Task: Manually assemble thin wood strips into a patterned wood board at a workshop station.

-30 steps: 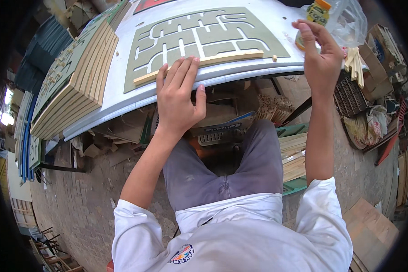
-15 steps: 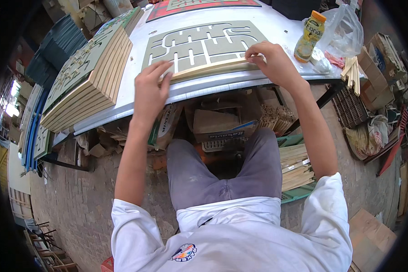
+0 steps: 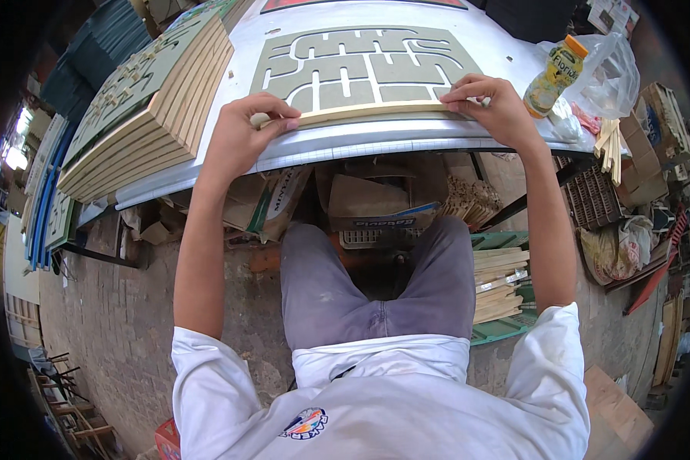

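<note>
Head view: wooden strip [image 3: 372,113] lies along grooved panel's [image 3: 402,73] near edge, by table's [image 3: 506,80] front edge. Left hand [image 3: 239,136] pinches its left end; right hand [image 3: 500,113], its right. Step, judged: aligning; next move calls for even two-handed control.

A narrow, straight strip of pale, bare wood [image 3: 372,112] is held crosswise along the near edge of a grey-green board [image 3: 395,70], pinched near one end by the left hand [image 3: 245,129] and near the other by the right hand [image 3: 504,113]. The board is laid flat on the white table [image 3: 489,37], its face cut through with curved, branching grooves.
</note>
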`<state>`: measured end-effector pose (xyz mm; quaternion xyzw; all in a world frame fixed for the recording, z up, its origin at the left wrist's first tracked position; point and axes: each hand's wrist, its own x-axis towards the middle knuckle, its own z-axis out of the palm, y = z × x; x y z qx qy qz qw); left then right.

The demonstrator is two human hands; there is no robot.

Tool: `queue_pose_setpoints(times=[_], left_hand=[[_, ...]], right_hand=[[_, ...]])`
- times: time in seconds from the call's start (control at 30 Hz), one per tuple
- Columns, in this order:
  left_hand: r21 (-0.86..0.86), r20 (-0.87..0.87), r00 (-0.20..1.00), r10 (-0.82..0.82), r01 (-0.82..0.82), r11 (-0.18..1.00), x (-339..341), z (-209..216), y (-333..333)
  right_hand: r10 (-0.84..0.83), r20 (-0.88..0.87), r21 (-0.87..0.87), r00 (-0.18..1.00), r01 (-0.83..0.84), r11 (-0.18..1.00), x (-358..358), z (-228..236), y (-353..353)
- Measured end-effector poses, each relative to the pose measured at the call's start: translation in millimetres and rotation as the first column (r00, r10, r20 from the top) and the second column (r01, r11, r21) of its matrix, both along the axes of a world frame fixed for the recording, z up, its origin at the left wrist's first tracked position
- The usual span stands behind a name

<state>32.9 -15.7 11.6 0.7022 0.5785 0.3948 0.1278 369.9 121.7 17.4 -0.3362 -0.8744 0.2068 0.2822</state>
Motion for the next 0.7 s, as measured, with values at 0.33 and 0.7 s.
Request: queue_pose_setpoints(times=[0.33,0.7], left_hand=[[0.030,0.016,0.994,-0.105,0.105,0.994,-13,-6,-4],[0.195,-0.034,0.976,-0.215,0.218,0.956,-62,-18,-7]], right_hand=[[0.055,-0.118,0.044,0.991,-0.050,0.998,0,-8,1],[0.098,0.096,0.056,0.991,-0.104,0.993,-4,10,7]])
